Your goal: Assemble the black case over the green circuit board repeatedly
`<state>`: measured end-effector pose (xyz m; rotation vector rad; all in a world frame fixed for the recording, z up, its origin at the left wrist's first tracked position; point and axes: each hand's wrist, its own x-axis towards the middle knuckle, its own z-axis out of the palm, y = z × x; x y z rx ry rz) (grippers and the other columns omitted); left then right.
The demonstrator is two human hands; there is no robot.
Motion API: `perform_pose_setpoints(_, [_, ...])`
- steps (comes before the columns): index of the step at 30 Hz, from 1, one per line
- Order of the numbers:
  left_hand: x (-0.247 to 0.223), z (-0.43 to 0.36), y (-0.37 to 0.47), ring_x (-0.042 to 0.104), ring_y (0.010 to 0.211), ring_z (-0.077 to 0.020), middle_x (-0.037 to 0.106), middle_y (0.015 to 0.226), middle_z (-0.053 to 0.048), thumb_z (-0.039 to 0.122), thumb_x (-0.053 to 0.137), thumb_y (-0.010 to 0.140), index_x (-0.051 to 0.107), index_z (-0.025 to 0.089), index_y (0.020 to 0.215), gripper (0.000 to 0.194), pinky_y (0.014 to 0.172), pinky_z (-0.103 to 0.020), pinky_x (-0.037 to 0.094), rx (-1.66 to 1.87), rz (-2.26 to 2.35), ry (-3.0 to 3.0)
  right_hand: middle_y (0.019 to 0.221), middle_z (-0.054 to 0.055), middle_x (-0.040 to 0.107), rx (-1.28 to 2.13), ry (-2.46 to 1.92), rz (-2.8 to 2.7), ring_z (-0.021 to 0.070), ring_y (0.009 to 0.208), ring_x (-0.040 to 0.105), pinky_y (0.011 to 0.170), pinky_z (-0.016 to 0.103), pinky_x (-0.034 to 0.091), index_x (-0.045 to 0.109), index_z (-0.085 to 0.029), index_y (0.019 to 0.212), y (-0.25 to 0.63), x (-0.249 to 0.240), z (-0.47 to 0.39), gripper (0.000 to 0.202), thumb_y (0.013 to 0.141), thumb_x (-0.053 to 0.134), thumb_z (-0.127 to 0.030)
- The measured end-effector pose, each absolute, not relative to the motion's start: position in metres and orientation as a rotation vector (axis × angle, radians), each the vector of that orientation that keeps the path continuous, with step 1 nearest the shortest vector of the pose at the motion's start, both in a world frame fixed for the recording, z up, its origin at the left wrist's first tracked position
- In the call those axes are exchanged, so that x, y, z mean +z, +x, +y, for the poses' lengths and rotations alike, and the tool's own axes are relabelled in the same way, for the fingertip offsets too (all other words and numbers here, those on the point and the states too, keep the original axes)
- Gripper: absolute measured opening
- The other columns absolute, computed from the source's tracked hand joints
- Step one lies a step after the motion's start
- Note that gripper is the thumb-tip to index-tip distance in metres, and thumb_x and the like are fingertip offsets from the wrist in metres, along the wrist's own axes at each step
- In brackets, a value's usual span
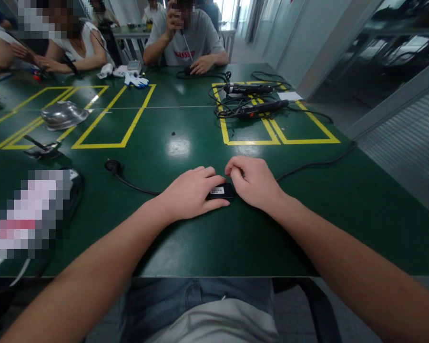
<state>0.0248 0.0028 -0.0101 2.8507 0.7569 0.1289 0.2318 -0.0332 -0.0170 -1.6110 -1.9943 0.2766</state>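
Observation:
My left hand (193, 193) rests over a black power adapter (221, 191) with a white label, thumb along its near side and fingers across its far side. From under this hand a black cord (137, 188) runs left to a plug (113, 166) lying on the table. At the adapter's right end is my right hand (255, 181), fingers curled inward; what they hold is hidden. Another black cable (312, 165) leads off to the right from behind that hand.
Two corded black tools (262, 108) lie within yellow tape at the back right of the green table (186, 243). A metal bowl (62, 116), a small dark metal piece (43, 148) and a partly blurred dark case (75, 193) are on the left. People sit across the table.

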Motion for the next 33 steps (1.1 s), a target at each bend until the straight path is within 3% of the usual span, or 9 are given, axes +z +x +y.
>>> perform_pose_setpoints(10, [-0.0118, 0.0072, 0.0233, 0.066, 0.106, -0.0281, 0.070, 0.118, -0.012, 0.055, 0.066, 0.107, 0.070, 0.018, 0.134, 0.046, 0.093, -0.040, 0.053, 0.139, 0.809, 2.819, 0.088, 0.007, 0.078, 0.343, -1.639, -2.009, 0.0237, 0.082, 0.069, 0.079, 0.035, 0.046, 0.072, -0.021, 0.084, 0.2318, -0.0176, -0.0318, 0.027, 0.096, 0.049, -0.017])
perform_pose_setpoints(20, [-0.0110, 0.0069, 0.0236, 0.065, 0.105, -0.0287, 0.070, 0.115, -0.012, 0.053, 0.055, 0.112, 0.069, 0.016, 0.128, 0.043, 0.097, -0.043, 0.054, 0.141, 0.841, 2.843, 0.086, 0.005, 0.074, 0.416, -1.667, -2.119, 0.0196, 0.074, 0.060, 0.071, 0.033, 0.039, 0.070, -0.020, 0.086, 0.2292, -0.0181, -0.0321, 0.021, 0.101, 0.055, -0.023])
perform_pose_setpoints(25, [-0.0116, 0.0072, 0.0234, 0.064, 0.105, -0.0289, 0.069, 0.115, -0.012, 0.056, 0.061, 0.108, 0.070, 0.016, 0.126, 0.045, 0.095, -0.042, 0.053, 0.127, 0.849, 2.838, 0.087, 0.005, 0.073, 0.416, -1.676, -2.136, 0.0200, 0.076, 0.061, 0.072, 0.033, 0.039, 0.070, -0.020, 0.089, 0.2287, -0.0187, -0.0329, 0.022, 0.104, 0.054, -0.025])
perform_pose_setpoints(33, [-0.0146, 0.0044, 0.0258, 0.064, 0.109, -0.0325, 0.068, 0.119, -0.015, 0.059, 0.055, 0.111, 0.066, 0.015, 0.129, 0.048, 0.094, -0.045, 0.052, 0.080, 0.884, 2.942, 0.090, 0.007, 0.073, 0.411, -1.648, -2.207, 0.0220, 0.082, 0.065, 0.075, 0.033, 0.040, 0.066, -0.020, 0.091, 0.2292, -0.0186, -0.0329, 0.020, 0.105, 0.052, -0.021])
